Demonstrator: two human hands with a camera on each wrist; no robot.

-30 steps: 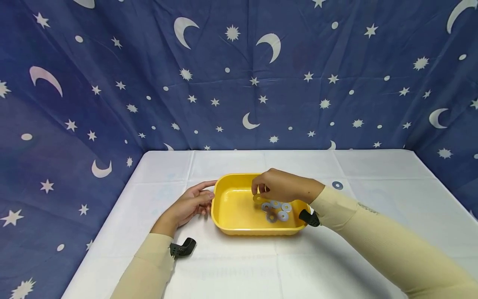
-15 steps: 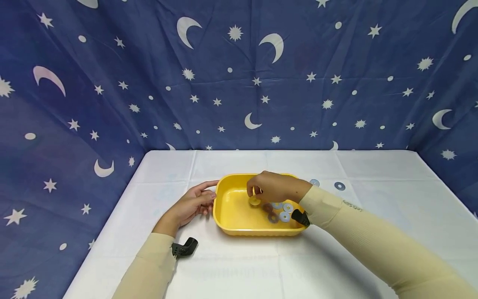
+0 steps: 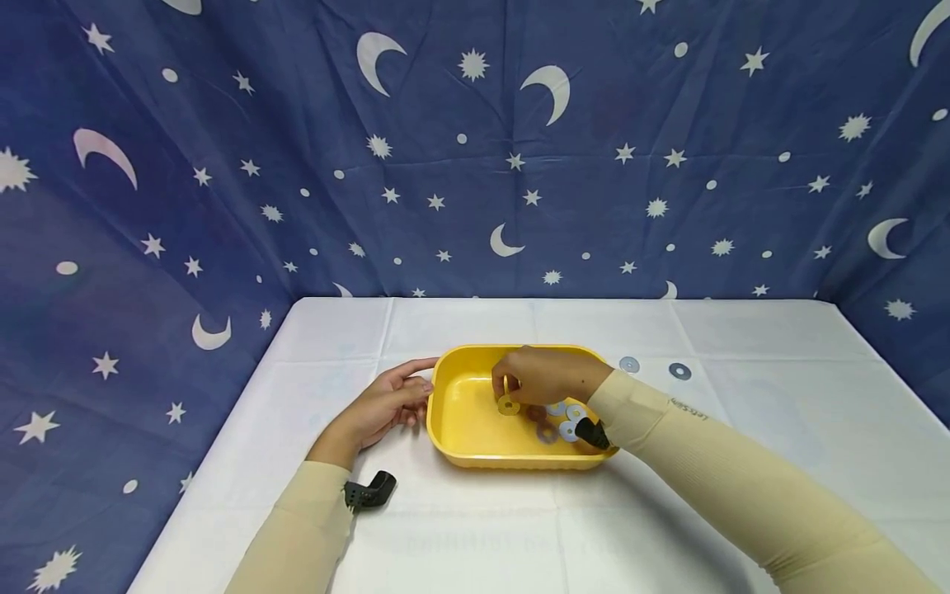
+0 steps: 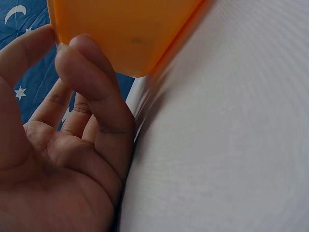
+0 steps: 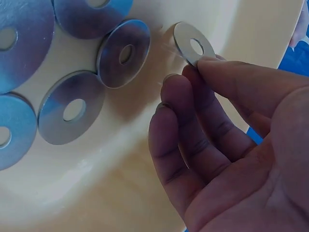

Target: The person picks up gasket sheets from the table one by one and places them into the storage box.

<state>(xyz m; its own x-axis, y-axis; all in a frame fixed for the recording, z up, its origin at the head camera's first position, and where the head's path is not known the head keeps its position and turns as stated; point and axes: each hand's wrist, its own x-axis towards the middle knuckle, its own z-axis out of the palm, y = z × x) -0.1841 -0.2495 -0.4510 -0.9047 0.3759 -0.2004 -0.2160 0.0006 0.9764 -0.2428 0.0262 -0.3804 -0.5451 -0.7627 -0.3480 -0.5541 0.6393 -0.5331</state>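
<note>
A yellow plastic tray [image 3: 475, 441] stands on the white table. My right hand [image 3: 545, 375] is inside it, thumb and forefinger pinching a flat metal washer [image 5: 185, 42] by its edge; the other fingers are curled in. In the right wrist view the held washer hangs tilted, apart from the rest. Several silver washers [image 5: 50, 118] lie together on the tray floor to its right, partly covered by my right wrist in the head view. My left hand [image 3: 382, 408] rests at the tray's left side, forefinger and thumb tips touching it without wrapping round.
Two more washers lie on the table beyond the tray's right end, a pale one [image 3: 623, 365] and a darker one [image 3: 671, 371]. A blue curtain [image 3: 445, 99] with stars and moons surrounds the table's back and left side.
My right hand has moved slightly left and lower in the tray with the washer. The pale washer on the table has come out from behind my right arm. My left hand stays put.
</note>
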